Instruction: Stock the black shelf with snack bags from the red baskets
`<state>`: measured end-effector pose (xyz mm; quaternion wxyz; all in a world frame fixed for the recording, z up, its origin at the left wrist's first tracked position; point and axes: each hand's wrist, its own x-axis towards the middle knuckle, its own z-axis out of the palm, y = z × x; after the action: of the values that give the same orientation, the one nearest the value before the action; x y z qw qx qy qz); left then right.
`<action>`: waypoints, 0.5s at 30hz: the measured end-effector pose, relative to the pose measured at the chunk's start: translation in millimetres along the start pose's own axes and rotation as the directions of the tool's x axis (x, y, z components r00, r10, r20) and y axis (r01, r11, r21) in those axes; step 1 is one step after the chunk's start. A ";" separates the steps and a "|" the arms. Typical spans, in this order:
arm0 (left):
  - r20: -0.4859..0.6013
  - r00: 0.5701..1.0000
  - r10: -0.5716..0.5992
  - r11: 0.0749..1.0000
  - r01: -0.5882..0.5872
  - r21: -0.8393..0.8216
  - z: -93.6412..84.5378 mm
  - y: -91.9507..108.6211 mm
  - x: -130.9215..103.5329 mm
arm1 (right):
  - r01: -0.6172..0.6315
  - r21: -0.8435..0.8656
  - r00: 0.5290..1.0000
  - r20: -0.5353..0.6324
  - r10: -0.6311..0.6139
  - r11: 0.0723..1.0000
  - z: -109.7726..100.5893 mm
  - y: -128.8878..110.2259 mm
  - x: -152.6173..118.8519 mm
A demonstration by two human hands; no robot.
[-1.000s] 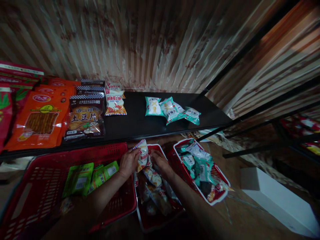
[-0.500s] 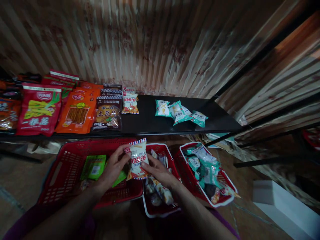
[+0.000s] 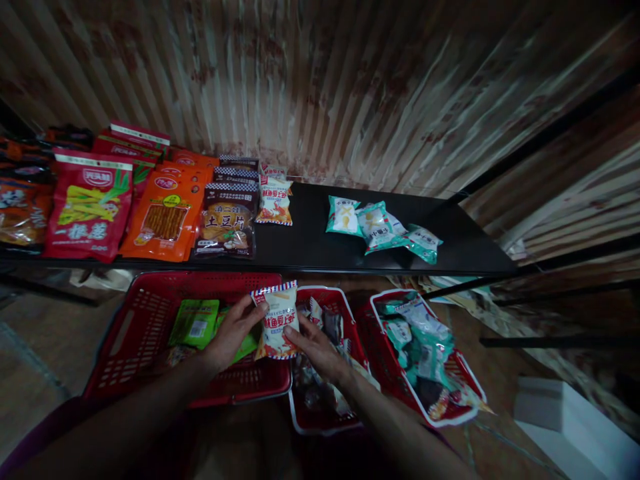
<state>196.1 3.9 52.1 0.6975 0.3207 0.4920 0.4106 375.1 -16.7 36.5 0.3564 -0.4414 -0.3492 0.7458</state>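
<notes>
- Held: white-and-orange plastic snack bag with striped crimped ends (image 3: 277, 319), main line reads 鱿鱼爱上虾; smaller print too fine to read.
- Printed front faces the camera, lettering right way up. Long axis near vertical in view, top seal up, bottom seal down.
- Position: in front of the shelf edge, above the right end of the wide red perforated plastic basket (image 3: 114, 347), by the white-rimmed red plastic basket (image 3: 320, 289).
- Left hand (image 3: 233, 337): grip closed on the bag's upper left side.
- Right hand (image 3: 320, 350): grip closed on its lower right side, thumb across the front.
- Black flat shelf (image 3: 305, 233), labels left to right: red pouch with a white top band (image 3: 90, 207), 一根葱; orange plastic pouch (image 3: 165, 213), logo too small; dark brown pouch with a chequered top (image 3: 227, 223), 滇二娃 土豆片; standing white-and-orange bag (image 3: 275, 200), same design as held one.
- Teal-and-white pillow bags (image 3: 377, 227), farther right on shelf: 小鱼小 legible.
- Bright green flat packs (image 3: 197, 323) lie in the wide basket; print unreadable.
</notes>
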 end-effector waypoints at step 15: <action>0.147 0.987 -0.065 0.998 0.067 -0.007 8.8 -14.5 -2.1 | 0.022 -0.085 1.000 -0.008 -0.022 0.996 -6.8 3.2 -8.7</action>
<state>207.8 -5.0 43.4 0.7468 0.3295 0.4475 0.3654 383.6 -24.2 34.9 0.3471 -0.4555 -0.3837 0.7245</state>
